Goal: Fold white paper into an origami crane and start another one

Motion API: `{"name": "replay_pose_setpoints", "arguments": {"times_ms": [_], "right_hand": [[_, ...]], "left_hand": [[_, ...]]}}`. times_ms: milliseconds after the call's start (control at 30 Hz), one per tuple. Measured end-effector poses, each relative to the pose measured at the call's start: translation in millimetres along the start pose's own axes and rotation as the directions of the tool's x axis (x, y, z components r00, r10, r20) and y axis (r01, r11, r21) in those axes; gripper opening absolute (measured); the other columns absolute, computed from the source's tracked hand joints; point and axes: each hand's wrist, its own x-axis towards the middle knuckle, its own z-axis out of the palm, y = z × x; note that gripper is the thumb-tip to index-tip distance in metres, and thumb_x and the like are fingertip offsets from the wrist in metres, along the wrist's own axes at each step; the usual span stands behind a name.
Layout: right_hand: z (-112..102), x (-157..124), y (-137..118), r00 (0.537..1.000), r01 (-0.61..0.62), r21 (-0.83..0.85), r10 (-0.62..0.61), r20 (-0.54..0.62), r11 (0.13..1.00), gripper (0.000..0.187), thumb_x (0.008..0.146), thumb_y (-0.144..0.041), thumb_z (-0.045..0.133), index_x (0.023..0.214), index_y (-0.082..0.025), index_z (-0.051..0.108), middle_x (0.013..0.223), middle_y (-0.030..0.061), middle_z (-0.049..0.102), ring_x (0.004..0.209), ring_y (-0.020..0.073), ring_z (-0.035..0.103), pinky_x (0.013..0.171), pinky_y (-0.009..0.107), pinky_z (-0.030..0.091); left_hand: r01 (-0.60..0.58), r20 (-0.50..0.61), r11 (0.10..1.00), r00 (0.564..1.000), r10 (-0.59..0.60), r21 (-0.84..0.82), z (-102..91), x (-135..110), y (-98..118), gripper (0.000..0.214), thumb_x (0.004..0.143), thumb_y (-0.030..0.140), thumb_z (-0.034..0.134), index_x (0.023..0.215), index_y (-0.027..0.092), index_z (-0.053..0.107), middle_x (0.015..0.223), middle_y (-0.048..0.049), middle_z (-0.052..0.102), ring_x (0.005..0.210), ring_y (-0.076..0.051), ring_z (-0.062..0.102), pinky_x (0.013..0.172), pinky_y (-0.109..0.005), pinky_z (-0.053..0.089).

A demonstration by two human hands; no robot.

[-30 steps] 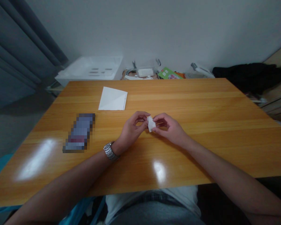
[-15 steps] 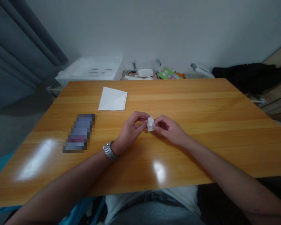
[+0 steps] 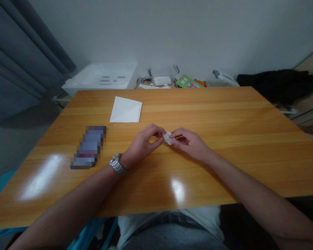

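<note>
Pinching a small folded paper piece [image 3: 168, 137] between them, left hand [image 3: 141, 147] and right hand [image 3: 191, 145] fingers close tightly on it.

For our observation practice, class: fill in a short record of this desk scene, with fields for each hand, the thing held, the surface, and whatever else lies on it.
Left: left hand pinches the small folded paper; wristwatch on the wrist.
Right: right hand pinches the opposite side.
Grip: fingertips of both hands, closed on the paper.
Held thing: white, creased, low over the surface; contact with it unclear.
Surface: wooden table, glossy.
Also there: white sheet with a perforated edge, flat beyond the hands; dark flat object left of them, pixelated.
</note>
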Motion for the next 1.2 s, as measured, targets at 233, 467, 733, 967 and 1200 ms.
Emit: {"name": "replay_pose_setpoints", "arguments": {"times_ms": [233,467,733,967,1200], "right_hand": [[-2.5,2.3,-5.2,0.995,0.1,-0.132,-0.097,0.024,0.986,0.009,0.095,-0.026,0.063,0.102,-0.024,0.068,0.102,0.0052,0.071,0.095,0.0196,0.067,0.086,0.034,0.052],[-0.5,2.6,-5.6,0.994,0.11,-0.169,-0.11,0.005,0.979,0.012,0.095,-0.026,0.064,0.106,-0.024,0.069,0.106,0.0063,0.071,0.098,0.0202,0.067,0.088,0.034,0.053],[-1.9,3.4,-6.9,0.988,0.153,-0.204,-0.151,0.025,0.967,0.014,0.097,-0.026,0.062,0.108,-0.024,0.07,0.109,0.0064,0.072,0.103,0.0205,0.067,0.094,0.036,0.051],[-0.9,1.5,-2.9,0.997,0.077,-0.159,-0.077,0.007,0.984,0.015,0.098,-0.032,0.062,0.107,-0.025,0.07,0.108,0.0058,0.071,0.101,0.0202,0.067,0.088,0.034,0.054],[3.7,-0.2,5.3,0.995,-0.024,0.046,0.028,-0.091,0.999,0.015,0.094,-0.036,0.066,0.103,-0.025,0.07,0.105,0.0055,0.071,0.096,0.0188,0.068,0.086,0.033,0.056]], "left_hand": [[-0.061,0.044,0.996,0.997,0.058,0.064,-6.5,2.5,4.3,0.009,0.093,0.014,0.063,0.102,0.017,0.063,0.101,-0.0053,0.063,0.097,-0.016,0.061,0.087,-0.029,0.051],[-0.006,0.069,0.998,0.998,0.001,0.063,-5.4,2.5,5.2,0.01,0.095,0.015,0.062,0.104,0.018,0.066,0.098,-0.0042,0.066,0.092,-0.015,0.063,0.083,-0.026,0.05],[0.053,0.069,0.997,0.996,-0.056,0.058,-5.7,3.1,4.3,0.009,0.094,0.015,0.063,0.103,0.017,0.066,0.097,-0.0036,0.066,0.089,-0.014,0.063,0.08,-0.026,0.05],[0.13,0.052,0.991,0.99,-0.129,-0.012,-3.3,2.7,2.3,0.008,0.093,0.017,0.064,0.101,0.018,0.066,0.096,-0.0035,0.068,0.089,-0.014,0.065,0.08,-0.027,0.052],[0.316,0.11,0.82,0.947,-0.301,-0.477,1.4,4.0,5.5,0.022,0.089,0.03,0.071,0.104,0.014,0.066,0.106,-0.0092,0.073,0.095,-0.017,0.071,0.088,-0.03,0.057]]}}
